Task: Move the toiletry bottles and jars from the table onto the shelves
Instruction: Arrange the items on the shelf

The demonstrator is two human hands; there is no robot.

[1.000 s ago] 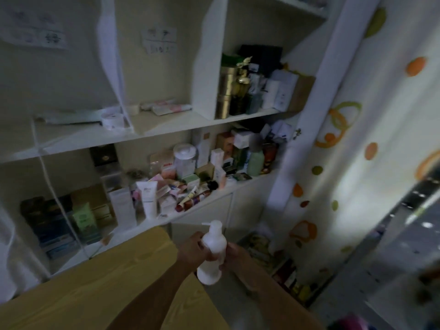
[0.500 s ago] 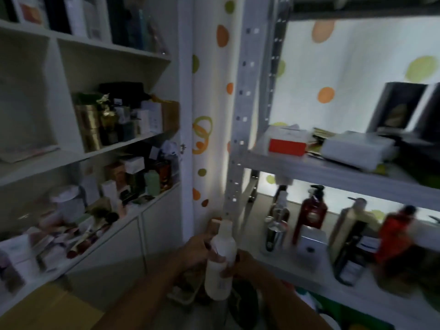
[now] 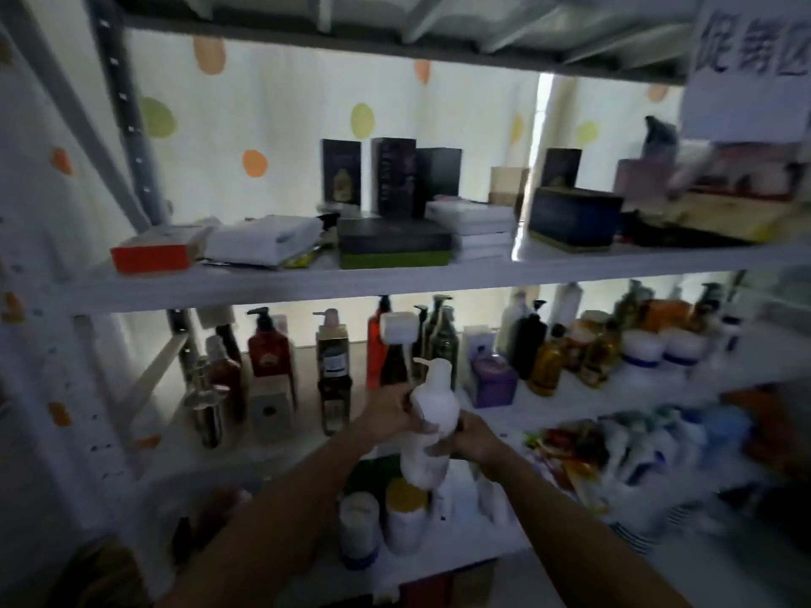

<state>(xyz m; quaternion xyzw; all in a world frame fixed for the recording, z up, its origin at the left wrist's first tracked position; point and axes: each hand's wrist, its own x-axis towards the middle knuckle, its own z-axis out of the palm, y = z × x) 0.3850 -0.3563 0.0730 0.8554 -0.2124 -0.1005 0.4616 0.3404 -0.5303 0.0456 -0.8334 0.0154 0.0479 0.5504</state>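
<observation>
I hold a white pump bottle (image 3: pixel 428 425) upright in both hands in front of a grey metal rack. My left hand (image 3: pixel 386 412) grips its upper left side. My right hand (image 3: pixel 471 436) wraps its lower right side. The bottle hangs just before the front edge of the middle shelf (image 3: pixel 649 381), which carries several pump bottles such as a red-brown one (image 3: pixel 267 351), a clear dark-labelled one (image 3: pixel 332 348) and an amber one (image 3: pixel 546 366), along with white jars (image 3: pixel 640 348). The table is out of view.
The upper shelf (image 3: pixel 395 278) holds flat boxes and dark cartons. Below my hands stand a white jar (image 3: pixel 357 530) and a yellow-capped jar (image 3: pixel 406 515). Colourful packets (image 3: pixel 614 449) lie at lower right. A dotted curtain hangs behind; a paper sign (image 3: pixel 746 63) at top right.
My view has swung right from the white cupboard shelves to face the metal rack squarely. Both hands have kept hold of the white bottle and carried it closer to the middle shelf.
</observation>
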